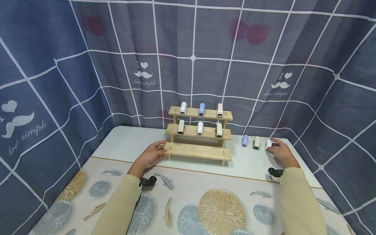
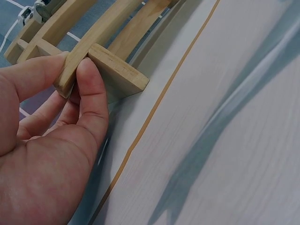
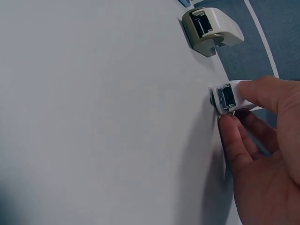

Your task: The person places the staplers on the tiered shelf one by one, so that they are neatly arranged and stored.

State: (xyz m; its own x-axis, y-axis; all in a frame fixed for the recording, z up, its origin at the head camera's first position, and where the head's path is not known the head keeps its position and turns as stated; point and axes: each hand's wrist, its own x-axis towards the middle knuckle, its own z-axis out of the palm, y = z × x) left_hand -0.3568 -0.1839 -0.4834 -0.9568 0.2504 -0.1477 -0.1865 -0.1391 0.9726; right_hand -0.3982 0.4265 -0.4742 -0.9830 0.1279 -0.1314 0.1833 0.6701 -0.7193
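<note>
Left hand (image 1: 152, 154) pinches one stand (image 1: 196, 150); right hand (image 1: 282, 153), one of nine staplers (image 1: 268, 144).

- Stepped stand (image 1: 196, 150): pale wood, smooth and matt, visibly grained at the cut end.
- White stapler-like piece (image 3: 228, 97): smooth, apparently plastic.
- Curtain (image 1: 211, 75): matt cloth.
- Right sleeve (image 1: 301, 199): matt cloth.
- White tabletop (image 1: 249, 163): smooth, fairly matt.

White stapler (image 1: 268, 145), tan rack (image 1: 196, 150), white-gridded blue curtain (image 1: 211, 76)
</note>
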